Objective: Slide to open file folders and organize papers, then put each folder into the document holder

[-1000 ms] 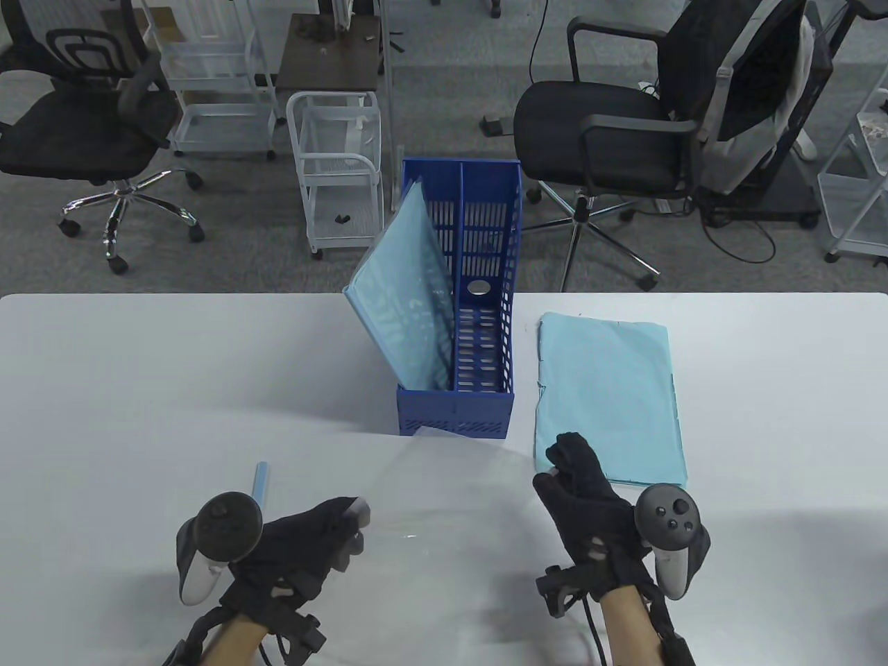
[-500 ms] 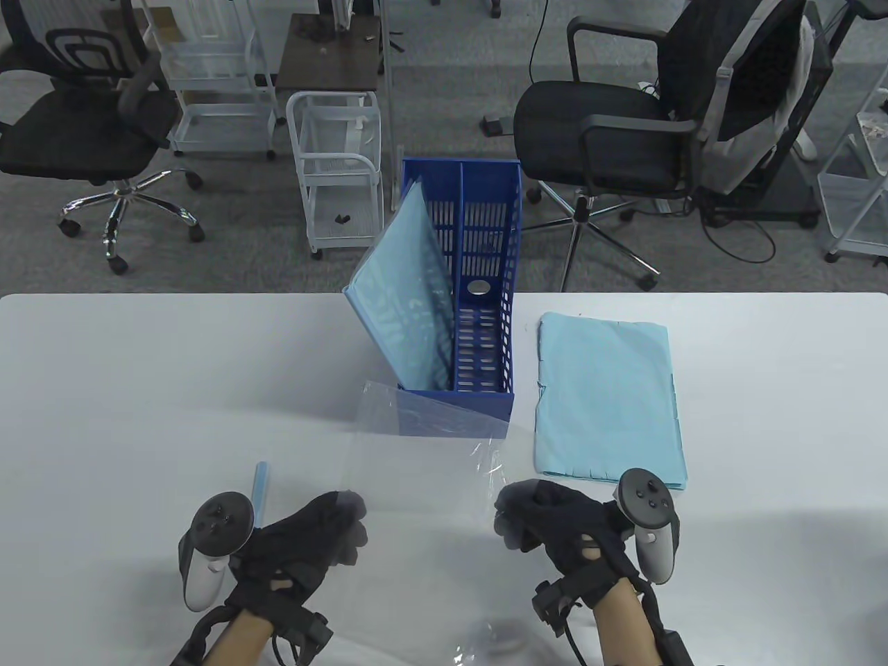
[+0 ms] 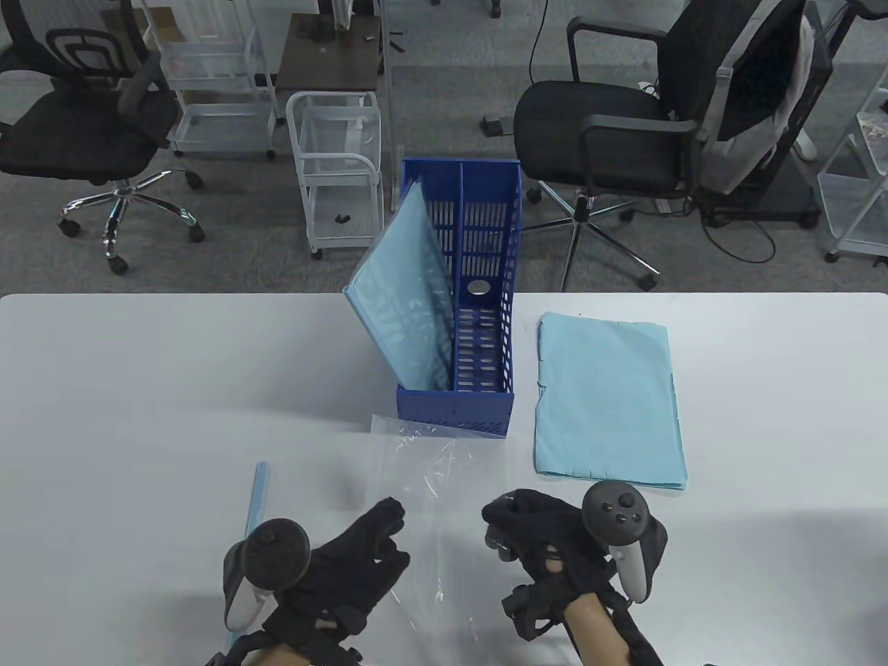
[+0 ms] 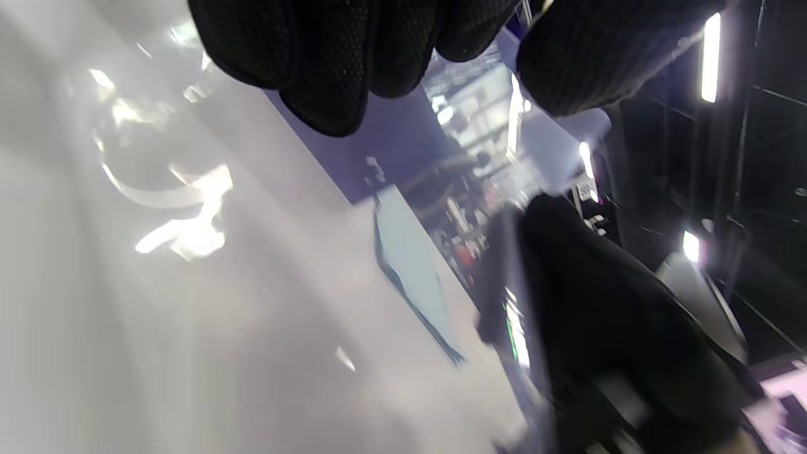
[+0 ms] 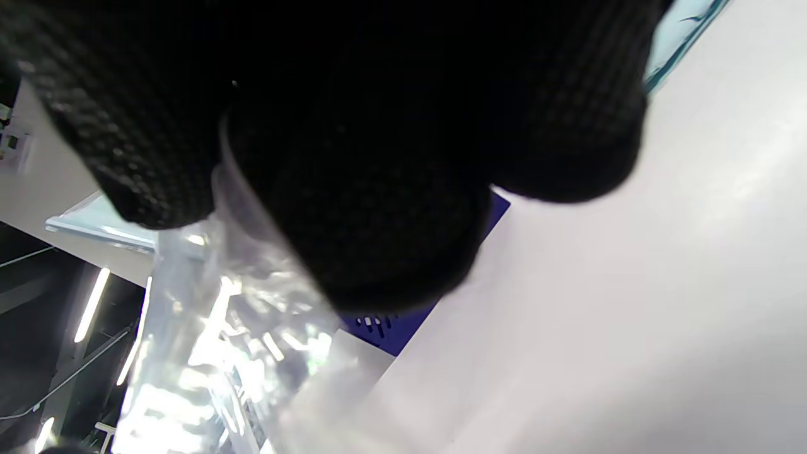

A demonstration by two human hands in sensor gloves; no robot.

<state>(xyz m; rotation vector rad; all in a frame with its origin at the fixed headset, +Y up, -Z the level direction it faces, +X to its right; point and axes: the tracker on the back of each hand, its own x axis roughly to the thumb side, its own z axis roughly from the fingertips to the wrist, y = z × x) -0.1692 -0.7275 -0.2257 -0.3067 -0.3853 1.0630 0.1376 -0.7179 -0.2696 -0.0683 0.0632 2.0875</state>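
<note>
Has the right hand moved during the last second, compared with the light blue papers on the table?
Yes. The right hand has moved back from the papers toward the table's near edge and slightly left, now gripping the clear folder.

Two black office chairs [image 3: 76, 125], [image 3: 624, 132], white wire carts [image 3: 336, 166], grey carpet floor [image 3: 243, 236], white table [image 3: 139, 388]

Table view overhead, facing down; wrist views close, tilted, share blue holder [image 3: 458, 305].

an office: beyond the hands holding the clear sleeve, black swivel chairs [image 3: 610, 132] on grey carpet [image 3: 229, 257], white wire trolleys [image 3: 336, 166], a blue document holder [image 3: 479, 291] on a white table [image 3: 139, 388].
</note>
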